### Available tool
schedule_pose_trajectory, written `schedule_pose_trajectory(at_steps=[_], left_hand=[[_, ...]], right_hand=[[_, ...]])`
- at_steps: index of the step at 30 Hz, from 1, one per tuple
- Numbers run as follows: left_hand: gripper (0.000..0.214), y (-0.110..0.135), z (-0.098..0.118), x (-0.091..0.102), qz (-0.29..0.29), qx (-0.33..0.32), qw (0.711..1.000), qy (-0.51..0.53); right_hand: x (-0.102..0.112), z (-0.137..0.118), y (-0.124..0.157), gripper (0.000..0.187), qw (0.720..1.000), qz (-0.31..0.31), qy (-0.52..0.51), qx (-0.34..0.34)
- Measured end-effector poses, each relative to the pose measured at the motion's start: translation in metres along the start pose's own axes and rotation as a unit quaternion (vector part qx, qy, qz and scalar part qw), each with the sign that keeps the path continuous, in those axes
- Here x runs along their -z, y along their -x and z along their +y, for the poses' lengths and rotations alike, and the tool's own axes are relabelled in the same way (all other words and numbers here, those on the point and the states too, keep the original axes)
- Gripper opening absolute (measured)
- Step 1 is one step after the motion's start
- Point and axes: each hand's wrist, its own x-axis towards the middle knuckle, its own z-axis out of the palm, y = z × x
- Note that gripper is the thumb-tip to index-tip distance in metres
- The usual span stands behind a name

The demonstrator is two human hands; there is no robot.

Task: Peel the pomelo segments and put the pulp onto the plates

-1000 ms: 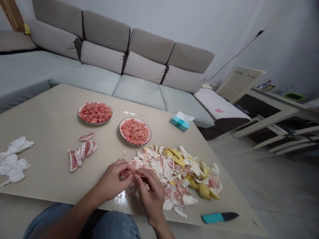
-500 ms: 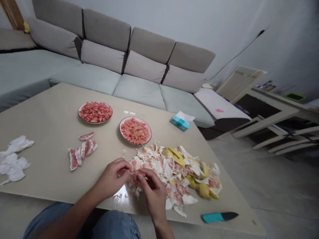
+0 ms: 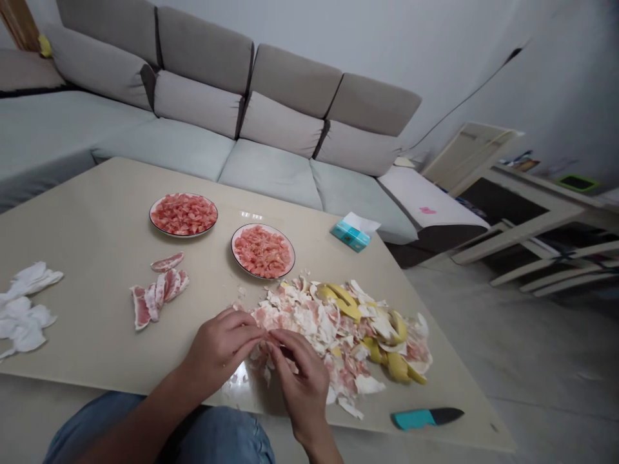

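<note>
My left hand [image 3: 226,348] and my right hand [image 3: 300,368] meet fingertip to fingertip above the table's near edge. Both are closed in a pinch on a small piece of pink pomelo segment, mostly hidden by the fingers. Just beyond and to the right spreads a heap of pomelo peelings [image 3: 314,319], white membrane with pink bits and yellow rind [image 3: 341,303]. Unpeeled pomelo segments [image 3: 162,293] lie to the left, one of them apart from the rest. Farther back, peeled pink pulp fills a left plate [image 3: 151,222] and a right plate [image 3: 234,254].
A knife [image 3: 425,417] with a teal handle lies at the near right of the table [image 3: 91,258]. A blue tissue box [image 3: 351,236] stands at the back right, crumpled white tissues [image 3: 26,316] at the far left. Behind the table runs a grey sofa [image 3: 271,171].
My fingertips have drawn closer together, and the pink segment between them shows less. The left hand has turned slightly inward. Plates, segments and peelings stay where they were.
</note>
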Motion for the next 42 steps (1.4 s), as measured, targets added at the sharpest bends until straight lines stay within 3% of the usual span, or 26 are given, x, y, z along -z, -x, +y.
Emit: schedule_pose_trajectory(at_steps=[5,11,18,24,28,31,34,36,40,42], left_hand=[[0.025,-0.001,0.002,0.000,-0.017,-0.025,0.996,-0.082],[0.022,0.000,0.003,-0.004,0.025,-0.073,0.988,-0.135],[0.016,0.000,0.001,-0.007,-0.004,-0.047,0.986,-0.159],[0.013,-0.001,0.004,-0.006,-0.018,0.002,0.994,-0.105],[0.015,-0.002,0.004,-0.007,0.011,0.036,0.999,-0.013],[0.014,-0.004,0.003,-0.005,0.053,0.107,0.990,0.072],[0.014,-0.006,0.002,-0.003,0.059,0.205,0.964,0.157],[0.015,-0.007,0.002,-0.003,0.032,0.242,0.946,0.216],[0.019,-0.008,0.004,-0.004,0.011,0.228,0.935,0.272],[0.029,-0.007,0.005,-0.004,0.014,0.209,0.940,0.269]], right_hand=[[0.002,0.001,-0.001,0.022,0.999,-0.024,0.034,0.034],[0.000,0.002,-0.001,0.019,0.998,-0.026,0.036,0.052],[-0.001,0.002,-0.002,0.018,0.998,-0.037,0.027,0.042],[-0.002,0.000,-0.003,0.018,0.999,-0.024,0.003,0.028],[0.001,-0.003,-0.003,0.016,1.000,-0.013,-0.024,-0.010],[0.003,-0.002,-0.002,0.014,0.995,-0.014,-0.066,-0.070],[0.004,0.001,-0.003,0.013,0.968,-0.018,-0.171,-0.184],[0.003,0.004,-0.004,0.018,0.925,-0.019,-0.269,-0.269],[-0.003,0.005,-0.007,0.026,0.821,-0.031,-0.434,-0.369],[-0.007,0.002,-0.008,0.027,0.798,-0.049,-0.465,-0.381]])
